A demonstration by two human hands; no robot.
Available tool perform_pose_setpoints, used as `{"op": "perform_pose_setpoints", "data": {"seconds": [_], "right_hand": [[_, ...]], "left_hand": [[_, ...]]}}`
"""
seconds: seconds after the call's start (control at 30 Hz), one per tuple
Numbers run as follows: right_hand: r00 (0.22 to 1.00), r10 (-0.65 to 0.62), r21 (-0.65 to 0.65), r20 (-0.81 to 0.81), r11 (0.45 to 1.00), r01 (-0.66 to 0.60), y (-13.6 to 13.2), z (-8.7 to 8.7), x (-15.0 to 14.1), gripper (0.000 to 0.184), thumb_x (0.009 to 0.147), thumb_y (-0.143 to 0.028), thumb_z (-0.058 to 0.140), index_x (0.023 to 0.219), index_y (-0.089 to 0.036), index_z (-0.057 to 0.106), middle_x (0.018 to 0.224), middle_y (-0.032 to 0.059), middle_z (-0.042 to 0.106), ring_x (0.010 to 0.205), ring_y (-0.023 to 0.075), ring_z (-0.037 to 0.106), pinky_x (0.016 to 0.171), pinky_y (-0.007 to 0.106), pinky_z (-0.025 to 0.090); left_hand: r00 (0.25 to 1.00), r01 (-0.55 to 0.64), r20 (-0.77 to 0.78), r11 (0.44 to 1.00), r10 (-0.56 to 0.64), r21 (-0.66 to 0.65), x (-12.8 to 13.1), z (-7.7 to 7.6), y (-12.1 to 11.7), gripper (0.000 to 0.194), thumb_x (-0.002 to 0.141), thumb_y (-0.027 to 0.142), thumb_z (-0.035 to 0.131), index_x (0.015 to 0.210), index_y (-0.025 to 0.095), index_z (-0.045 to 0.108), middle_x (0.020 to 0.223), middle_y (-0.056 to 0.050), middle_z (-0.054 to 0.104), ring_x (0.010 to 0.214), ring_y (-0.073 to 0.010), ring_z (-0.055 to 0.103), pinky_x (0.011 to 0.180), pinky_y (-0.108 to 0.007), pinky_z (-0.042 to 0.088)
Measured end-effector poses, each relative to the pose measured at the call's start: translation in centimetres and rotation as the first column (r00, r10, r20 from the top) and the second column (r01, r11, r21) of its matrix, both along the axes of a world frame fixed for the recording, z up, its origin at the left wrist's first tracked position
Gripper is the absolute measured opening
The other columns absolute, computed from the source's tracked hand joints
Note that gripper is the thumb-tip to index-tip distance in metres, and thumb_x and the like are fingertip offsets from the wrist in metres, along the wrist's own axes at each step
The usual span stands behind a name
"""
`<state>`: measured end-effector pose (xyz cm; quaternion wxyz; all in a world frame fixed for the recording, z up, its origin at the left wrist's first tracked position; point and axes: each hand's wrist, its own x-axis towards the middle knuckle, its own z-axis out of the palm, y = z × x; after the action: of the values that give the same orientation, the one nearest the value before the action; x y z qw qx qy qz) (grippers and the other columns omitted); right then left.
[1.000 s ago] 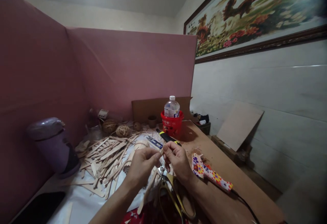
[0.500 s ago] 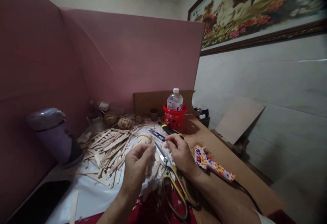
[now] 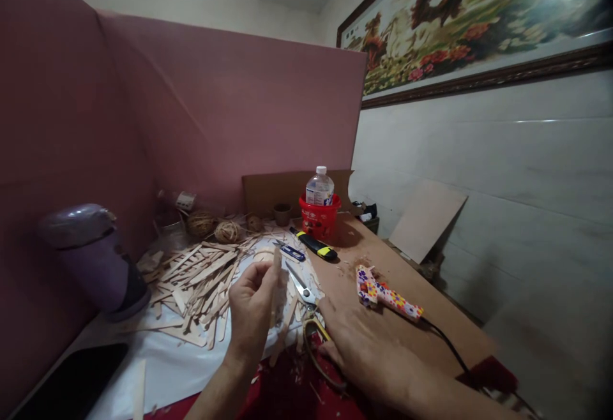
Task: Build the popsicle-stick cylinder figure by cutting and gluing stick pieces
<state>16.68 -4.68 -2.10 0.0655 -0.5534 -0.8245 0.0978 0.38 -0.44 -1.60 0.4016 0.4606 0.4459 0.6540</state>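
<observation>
The left hand (image 3: 251,299) holds a thin wooden stick (image 3: 276,267) upright, its thumb and fingers pinched narrow on it. The stick is pale tan, flat and slim, its top end rising clear above the thumb; its lower part is hard to make out. It stands over the table (image 3: 440,330), just left of the scissors (image 3: 306,295).

The scissors have bright silver blades that taper to a point facing away from the person, and a looped, gold-coloured handle. The right hand (image 3: 359,337) lies palm down over the handle, covering part of it, its thumb beside the visible loop. How far its fingers are curled, and whether they grip, I cannot tell.

Left of the left hand, a loose heap of similar flat sticks (image 3: 201,279) spreads over a white sheet (image 3: 177,369). Beyond the scissors lie blue snips (image 3: 293,252) and a black and yellow cutter (image 3: 316,246). A flower-patterned glue gun (image 3: 383,295) rests to the right, its cord trailing toward the person. A red bucket (image 3: 320,217) holding a clear bottle (image 3: 320,189) stands farther back.
</observation>
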Motion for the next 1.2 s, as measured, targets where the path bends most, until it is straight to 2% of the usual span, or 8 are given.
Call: {"op": "perform_pose_setpoints", "data": {"seconds": [0.37, 0.57, 0.73, 0.83, 0.9, 0.97, 1.07, 1.2], "right_hand": [[0.992, -0.016, 0.137, -0.125, 0.990, 0.033, 0.6, -2.1, 1.0, 0.031, 0.083, -0.013, 0.045, 0.113, -0.013, 0.052, 0.112, 0.0181, 0.061, 0.104, 0.0293, 0.058, 0.086, 0.042, 0.045], [0.995, -0.093, 0.123, -0.024, 0.988, 0.095, -0.9, -0.7, 0.0, 0.042, 0.075, -0.002, 0.047, 0.116, -0.010, 0.053, 0.097, 0.0163, 0.065, 0.087, 0.0292, 0.064, 0.073, 0.039, 0.050], [0.994, -0.109, 0.188, 0.001, 0.976, 0.107, -1.9, 0.6, 1.2, 0.040, 0.074, -0.004, 0.051, 0.112, -0.013, 0.057, 0.095, 0.0163, 0.067, 0.080, 0.0286, 0.065, 0.069, 0.038, 0.051], [0.968, -0.140, 0.291, -0.207, 0.936, 0.197, -1.2, 0.0, 3.7, 0.037, 0.078, -0.013, 0.053, 0.115, -0.017, 0.056, 0.099, 0.0155, 0.067, 0.088, 0.0306, 0.064, 0.075, 0.043, 0.050], [0.874, -0.124, 0.254, -0.470, 0.929, 0.269, -0.5, -0.6, 5.1, 0.040, 0.081, -0.020, 0.052, 0.120, -0.022, 0.052, 0.103, 0.0114, 0.066, 0.092, 0.0279, 0.063, 0.078, 0.042, 0.049], [0.641, -0.224, 0.045, -0.734, 0.926, 0.375, 0.1, -1.0, 5.6, 0.040, 0.078, -0.028, 0.059, 0.116, -0.020, 0.053, 0.086, 0.0069, 0.066, 0.075, 0.0225, 0.064, 0.067, 0.036, 0.052], [0.312, -0.353, -0.304, -0.882, 0.932, 0.195, 0.0, -0.9, 4.8, 0.056, 0.065, -0.038, 0.074, 0.112, -0.019, 0.053, 0.064, -0.0026, 0.059, 0.048, 0.0137, 0.055, 0.042, 0.025, 0.048], [0.311, -0.431, -0.496, -0.847, 0.851, -0.174, -1.1, -0.6, 3.0, 0.044, 0.069, -0.045, 0.073, 0.099, -0.018, 0.056, 0.044, -0.0100, 0.045, 0.032, 0.0070, 0.041, 0.032, 0.017, 0.038]], "left_hand": [[0.834, 0.263, -0.503, 0.965, -0.229, -0.002, 1.5, -2.7, -0.3, 0.021, 0.084, 0.034, 0.052, 0.068, 0.020, 0.051, 0.062, 0.004, 0.048, 0.059, -0.0137, 0.043, 0.057, -0.024, 0.033], [0.640, 0.202, -0.738, 0.973, -0.215, -0.109, 1.7, -4.1, -0.1, 0.023, 0.070, 0.025, 0.062, 0.053, 0.020, 0.046, 0.051, 0.005, 0.044, 0.053, -0.0128, 0.037, 0.052, -0.025, 0.021], [0.645, 0.091, -0.753, 0.991, -0.131, -0.095, 1.3, -3.9, 0.5, 0.021, 0.077, 0.024, 0.050, 0.056, 0.021, 0.045, 0.052, 0.004, 0.044, 0.053, -0.0140, 0.039, 0.053, -0.026, 0.021], [0.640, -0.037, -0.767, 0.995, -0.044, -0.088, 1.0, -3.7, 0.7, 0.020, 0.076, 0.022, 0.050, 0.057, 0.022, 0.044, 0.051, 0.004, 0.042, 0.052, -0.0149, 0.038, 0.054, -0.027, 0.020], [0.631, -0.076, -0.776, 0.993, -0.023, -0.091, 1.0, -3.7, 0.5, 0.020, 0.074, 0.018, 0.051, 0.056, 0.022, 0.043, 0.052, 0.003, 0.043, 0.052, -0.0154, 0.040, 0.055, -0.027, 0.019], [0.624, -0.074, -0.781, 0.993, -0.029, -0.097, 1.1, -3.9, 0.3, 0.021, 0.071, 0.015, 0.053, 0.055, 0.022, 0.042, 0.053, 0.002, 0.045, 0.054, -0.0160, 0.041, 0.055, -0.028, 0.018], [0.622, -0.056, -0.781, 0.993, -0.050, -0.108, 1.3, -4.2, 0.0, 0.024, 0.069, 0.012, 0.054, 0.053, 0.022, 0.040, 0.054, 0.002, 0.045, 0.056, -0.0166, 0.042, 0.056, -0.029, 0.018], [0.713, 0.041, -0.690, 0.991, -0.120, -0.129, 1.5, -4.2, -0.3, 0.010, 0.075, 0.021, 0.056, 0.070, 0.022, 0.048, 0.063, 0.001, 0.053, 0.060, -0.0172, 0.048, 0.057, -0.027, 0.028]]}}
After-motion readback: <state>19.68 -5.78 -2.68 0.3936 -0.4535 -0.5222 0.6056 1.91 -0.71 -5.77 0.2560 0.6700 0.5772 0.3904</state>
